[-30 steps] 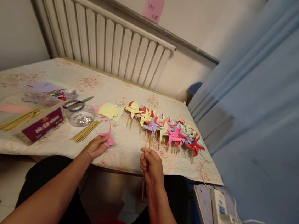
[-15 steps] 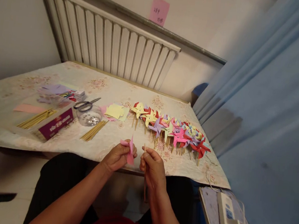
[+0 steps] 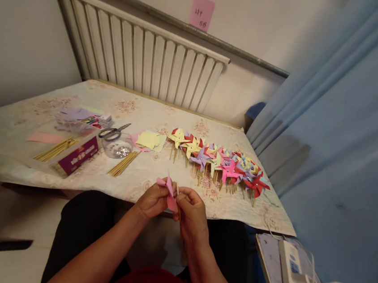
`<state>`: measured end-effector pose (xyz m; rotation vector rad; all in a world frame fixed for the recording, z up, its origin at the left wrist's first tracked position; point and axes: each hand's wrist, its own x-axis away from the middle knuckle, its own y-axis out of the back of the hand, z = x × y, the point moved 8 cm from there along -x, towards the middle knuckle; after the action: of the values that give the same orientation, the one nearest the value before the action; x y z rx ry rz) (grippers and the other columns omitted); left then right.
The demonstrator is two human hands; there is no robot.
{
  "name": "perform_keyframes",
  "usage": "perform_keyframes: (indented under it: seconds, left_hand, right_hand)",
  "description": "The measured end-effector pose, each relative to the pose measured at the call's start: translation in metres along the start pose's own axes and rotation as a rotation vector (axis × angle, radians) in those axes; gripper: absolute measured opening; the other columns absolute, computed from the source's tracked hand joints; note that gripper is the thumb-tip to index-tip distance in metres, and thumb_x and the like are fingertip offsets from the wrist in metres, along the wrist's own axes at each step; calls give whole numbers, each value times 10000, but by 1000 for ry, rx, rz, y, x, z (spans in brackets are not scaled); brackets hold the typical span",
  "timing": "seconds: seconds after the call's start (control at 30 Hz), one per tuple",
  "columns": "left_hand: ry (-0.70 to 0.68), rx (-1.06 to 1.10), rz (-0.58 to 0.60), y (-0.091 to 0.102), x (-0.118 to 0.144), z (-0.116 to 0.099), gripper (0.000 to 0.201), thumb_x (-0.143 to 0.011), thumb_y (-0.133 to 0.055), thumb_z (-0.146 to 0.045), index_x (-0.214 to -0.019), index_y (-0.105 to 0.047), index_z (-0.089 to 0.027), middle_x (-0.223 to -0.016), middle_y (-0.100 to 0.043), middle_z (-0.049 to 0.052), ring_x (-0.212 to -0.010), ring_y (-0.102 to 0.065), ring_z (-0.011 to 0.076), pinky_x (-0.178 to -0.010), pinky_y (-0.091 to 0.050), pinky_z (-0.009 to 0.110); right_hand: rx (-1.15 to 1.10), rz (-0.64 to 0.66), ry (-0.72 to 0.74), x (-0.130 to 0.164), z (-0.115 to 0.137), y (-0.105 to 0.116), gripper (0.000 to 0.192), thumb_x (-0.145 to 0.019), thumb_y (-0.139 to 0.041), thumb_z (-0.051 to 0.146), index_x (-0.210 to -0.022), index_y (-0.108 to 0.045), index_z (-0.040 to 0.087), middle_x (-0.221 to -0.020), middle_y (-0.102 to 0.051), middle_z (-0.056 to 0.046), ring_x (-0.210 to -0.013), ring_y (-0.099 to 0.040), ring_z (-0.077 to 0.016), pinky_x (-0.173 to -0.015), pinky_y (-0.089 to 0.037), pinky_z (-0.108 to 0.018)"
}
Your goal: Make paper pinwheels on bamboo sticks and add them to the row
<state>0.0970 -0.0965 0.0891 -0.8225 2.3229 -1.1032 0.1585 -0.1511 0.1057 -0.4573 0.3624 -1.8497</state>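
Left hand [image 3: 151, 200] pinches a pink paper pinwheel [image 3: 169, 191], right hand [image 3: 192, 210] its thin stick [image 3: 177, 189], at the table's [image 3: 158, 181] near edge; I judge both light, flimsy, best held at the hub.

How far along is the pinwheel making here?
Done: a long row of finished pinwheels lies on the table. In hand: the left hand holds a pink pinwheel against a stick in the right hand. Left: loose sticks, cut paper squares and a bowl of pins suggest more remain.
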Motion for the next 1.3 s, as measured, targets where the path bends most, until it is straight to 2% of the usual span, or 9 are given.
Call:
perform_keyframes:
  seconds: [0.27,0.43,0.53,0.7,0.87,1.1,1.3]
  left_hand:
    - [24,68,58,-9,4,1,243,-755,-707,-206,-682,-482,-152,-676,-549,-17,-448,-595,155,-401,-535,306]
    - [42,85,18,-13,7,-1,288,-701,-747,-179,-649,-465,-148,-684,-547,-25,-436,-594,141,-388,-522,278]
    - [66,88,60,-16,8,1,251,-718,-730,-185,-676,-484,-157,-686,-546,-25,-423,-597,157,-357,-514,291]
    - [44,127,76,-11,9,2,219,-731,-699,-131,-687,-486,-157,-710,-547,-22,-450,-603,142,-354,-511,259]
    - [43,128,51,-8,10,2,229,-727,-713,-147,-689,-487,-160,-711,-547,-22,-433,-593,149,-336,-508,278]
    - [35,114,71,-7,10,3,235,-727,-724,-159,-691,-492,-159,-702,-558,-23,-432,-579,128,-339,-504,254]
    - [51,150,41,-4,9,5,224,-705,-710,-130,-679,-490,-164,-703,-523,-18,-462,-576,124,-353,-472,220]
  right_hand:
    - [40,30,31,8,1,-8,201,-707,-688,266,-865,-630,156,-460,-522,79,-340,-400,-59,-347,-306,-166]
    - [60,21,28,12,1,-11,194,-711,-679,260,-869,-618,166,-449,-516,80,-348,-398,-60,-351,-303,-161]
    - [66,21,31,15,2,-14,183,-713,-671,255,-862,-611,169,-451,-518,79,-349,-390,-59,-353,-301,-161]
    - [77,24,34,18,3,-16,169,-720,-656,241,-866,-607,171,-452,-517,80,-350,-388,-61,-353,-298,-162]
    - [67,16,27,17,2,-17,169,-710,-663,236,-858,-609,173,-456,-511,84,-350,-390,-61,-349,-297,-164]
    - [80,6,9,17,1,-17,183,-704,-669,244,-864,-607,178,-452,-511,85,-352,-389,-62,-352,-298,-163]
    - [66,4,19,16,1,-17,174,-691,-669,234,-844,-605,182,-457,-509,88,-352,-388,-64,-345,-295,-170]
